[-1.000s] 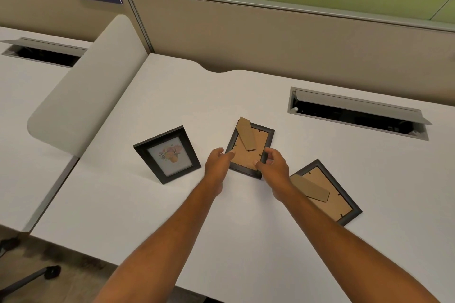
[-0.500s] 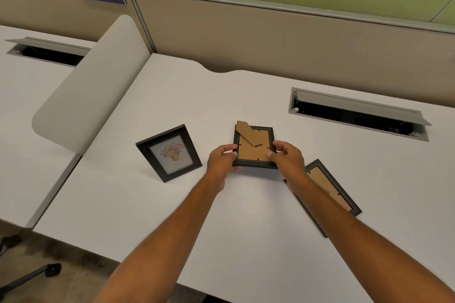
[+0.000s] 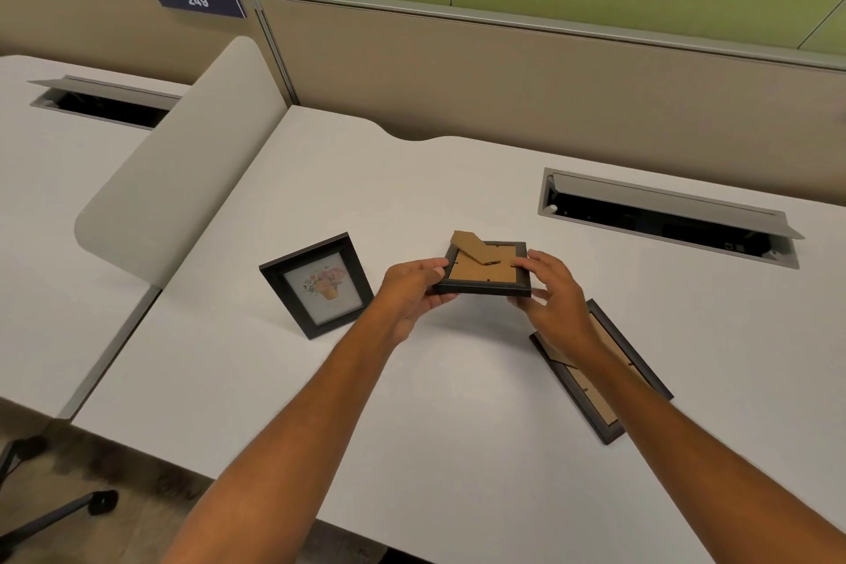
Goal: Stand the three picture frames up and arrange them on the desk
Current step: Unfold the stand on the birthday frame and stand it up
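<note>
Head view: left hand (image 3: pixel 414 289) and right hand (image 3: pixel 551 289) both grip middle frame (image 3: pixel 485 272) above desk (image 3: pixel 412 179) — backing up. Flower frame (image 3: pixel 318 284) stands left; third frame (image 3: pixel 599 369) lies face-down right.

You can read one number, "249", in white digits on a dark blue sign (image 3: pixel 197 0) fixed to the top of the beige partition (image 3: pixel 503 69) behind the desk. Nothing else carries legible writing.
</note>
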Action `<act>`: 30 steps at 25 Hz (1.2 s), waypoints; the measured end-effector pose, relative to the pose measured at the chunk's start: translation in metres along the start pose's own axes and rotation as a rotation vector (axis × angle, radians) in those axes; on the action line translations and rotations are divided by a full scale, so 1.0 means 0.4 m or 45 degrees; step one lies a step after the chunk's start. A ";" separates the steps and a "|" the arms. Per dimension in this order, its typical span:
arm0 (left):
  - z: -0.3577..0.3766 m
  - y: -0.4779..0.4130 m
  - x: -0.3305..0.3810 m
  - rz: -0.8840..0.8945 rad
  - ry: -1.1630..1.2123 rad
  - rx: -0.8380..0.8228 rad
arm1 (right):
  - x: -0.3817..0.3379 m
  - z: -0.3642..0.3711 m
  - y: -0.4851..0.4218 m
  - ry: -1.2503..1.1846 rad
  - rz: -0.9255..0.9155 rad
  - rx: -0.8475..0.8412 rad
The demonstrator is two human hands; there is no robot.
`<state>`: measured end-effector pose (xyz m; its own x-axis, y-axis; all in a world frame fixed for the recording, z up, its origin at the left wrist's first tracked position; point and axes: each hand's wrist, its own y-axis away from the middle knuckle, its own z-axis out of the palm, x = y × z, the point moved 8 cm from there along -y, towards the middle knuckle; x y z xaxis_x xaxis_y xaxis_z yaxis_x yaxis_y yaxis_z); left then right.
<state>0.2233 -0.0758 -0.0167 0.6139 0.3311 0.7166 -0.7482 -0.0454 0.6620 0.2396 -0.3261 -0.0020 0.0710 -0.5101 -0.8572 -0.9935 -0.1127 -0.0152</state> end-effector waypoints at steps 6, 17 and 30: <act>0.023 0.040 0.024 -0.050 0.067 -0.133 | -0.090 -0.051 0.003 0.058 -0.287 0.185; -0.001 0.041 0.047 -0.025 -0.633 -0.084 | -0.097 -0.039 -0.001 -0.439 0.085 0.018; 0.032 0.045 0.022 0.079 -0.419 -0.345 | -0.071 -0.011 0.010 -0.427 0.190 -0.166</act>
<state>0.2184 -0.0859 0.0042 0.5805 0.0154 0.8141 -0.7982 0.2083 0.5652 0.2339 -0.3159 0.0247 -0.1279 -0.2242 -0.9661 -0.9695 -0.1772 0.1694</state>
